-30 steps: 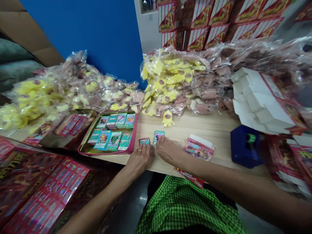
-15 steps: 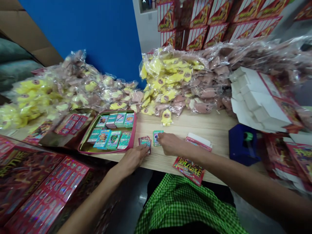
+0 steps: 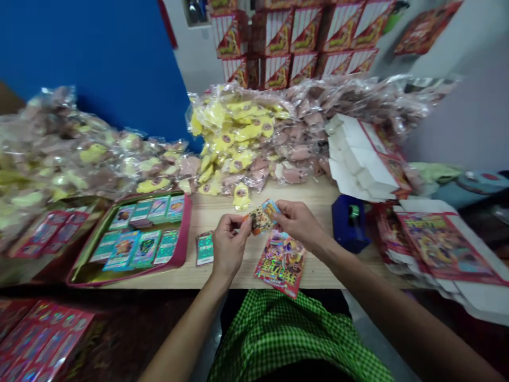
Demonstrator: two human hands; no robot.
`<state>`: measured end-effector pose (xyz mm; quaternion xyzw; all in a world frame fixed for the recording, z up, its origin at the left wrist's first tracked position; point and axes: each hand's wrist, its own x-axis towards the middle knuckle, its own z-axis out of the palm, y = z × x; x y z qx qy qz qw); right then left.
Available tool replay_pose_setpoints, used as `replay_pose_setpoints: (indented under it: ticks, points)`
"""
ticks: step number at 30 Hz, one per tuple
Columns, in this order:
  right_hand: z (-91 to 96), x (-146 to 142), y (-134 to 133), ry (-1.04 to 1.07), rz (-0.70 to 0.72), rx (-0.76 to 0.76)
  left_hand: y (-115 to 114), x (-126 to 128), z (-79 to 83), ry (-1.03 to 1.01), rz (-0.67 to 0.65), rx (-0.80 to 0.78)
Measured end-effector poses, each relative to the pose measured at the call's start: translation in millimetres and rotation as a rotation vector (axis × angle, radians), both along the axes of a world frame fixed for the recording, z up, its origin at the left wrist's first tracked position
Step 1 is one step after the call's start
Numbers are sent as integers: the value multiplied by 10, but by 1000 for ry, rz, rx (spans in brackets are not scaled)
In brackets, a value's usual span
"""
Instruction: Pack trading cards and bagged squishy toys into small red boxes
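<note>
Small printed trading cards (image 3: 260,220) are pinched between my two hands, held up over the table. My left hand (image 3: 230,241) grips their orange lower-left edge with thumb and fingers. At the upper right, my right hand (image 3: 298,218) pinches the blue edge; whether these are two cards or a thin stack, I cannot tell. Below them lies a red printed packet (image 3: 281,262), partly covered by my right hand. Left of my left hand a small pile of green cards (image 3: 204,249) rests on the wood. Farther left, a pink-rimmed tin (image 3: 183,241) holds several stacks of cards.
Bagged yellow toys (image 3: 234,132) and bagged pinkish toys (image 3: 298,151) are heaped along the back. A blue tape dispenser (image 3: 347,225) stands right of my right hand. White-and-red cartons (image 3: 363,159) and flattened boxes (image 3: 445,244) crowd the right side. Red boxes (image 3: 276,48) are stacked behind.
Both hands have come up off the table and together, now holding cards between them. My left hand has left the green card pile. The view has swung to the right.
</note>
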<state>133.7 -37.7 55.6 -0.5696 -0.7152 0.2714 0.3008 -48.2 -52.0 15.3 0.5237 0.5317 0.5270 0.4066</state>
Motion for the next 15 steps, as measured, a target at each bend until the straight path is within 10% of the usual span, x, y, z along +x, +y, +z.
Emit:
replay_pose_setpoints:
  ticks: [7, 15]
  points:
    - [68, 839, -107, -38, -269, 143, 306, 507, -190, 622, -657, -13]
    - [294, 713, -453, -65, -127, 660, -10, 251, 438, 548, -617, 325]
